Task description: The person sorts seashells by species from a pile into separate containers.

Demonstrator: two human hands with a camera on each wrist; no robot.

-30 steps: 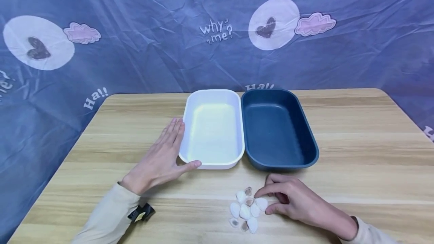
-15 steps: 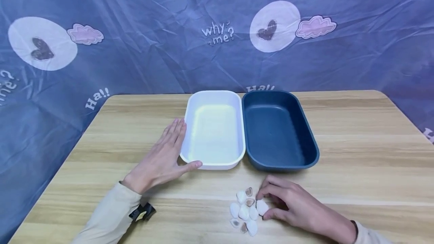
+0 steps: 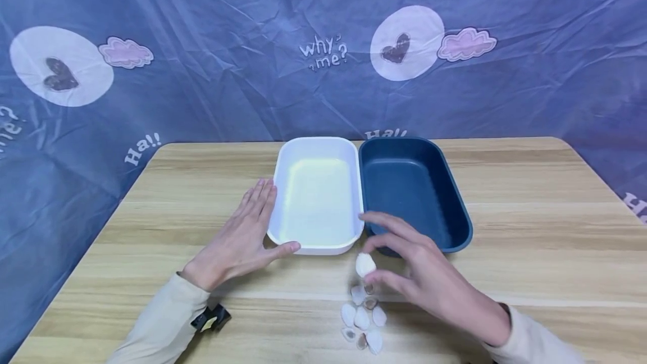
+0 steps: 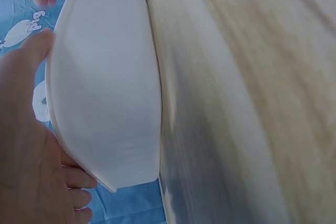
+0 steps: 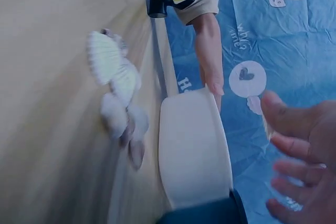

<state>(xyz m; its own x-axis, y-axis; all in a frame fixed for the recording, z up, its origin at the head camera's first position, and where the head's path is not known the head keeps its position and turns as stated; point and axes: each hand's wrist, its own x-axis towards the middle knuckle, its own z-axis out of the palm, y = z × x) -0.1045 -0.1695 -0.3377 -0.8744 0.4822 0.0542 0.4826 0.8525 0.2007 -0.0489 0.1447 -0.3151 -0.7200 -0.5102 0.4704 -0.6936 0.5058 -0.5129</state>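
My left hand (image 3: 237, 243) lies with straight fingers along the left side of the white tray (image 3: 318, 250), its thumb at the near corner. The left wrist view shows that hand (image 4: 31, 140) against the tray's outer wall (image 4: 105, 87). Between thumb and index finger, my right hand (image 3: 422, 268) pinches a white seashell (image 3: 365, 264), held above the table just in front of the trays. Its other fingers extend over the dark blue tray (image 3: 457, 206). Several loose seashells (image 3: 361, 318), white and brownish, lie on the table below; the right wrist view shows these shells (image 5: 123, 82) with ribbed surfaces.
Both trays stand side by side on the wooden table (image 3: 531, 229), their long sides together. A blue printed cloth (image 3: 283, 83) hangs behind the table. A black strap device (image 3: 211, 318) is on the left wrist.
My right hand has lifted one white seashell from the right edge of the group and moved it up and left toward the trays. My left hand has stayed in place.
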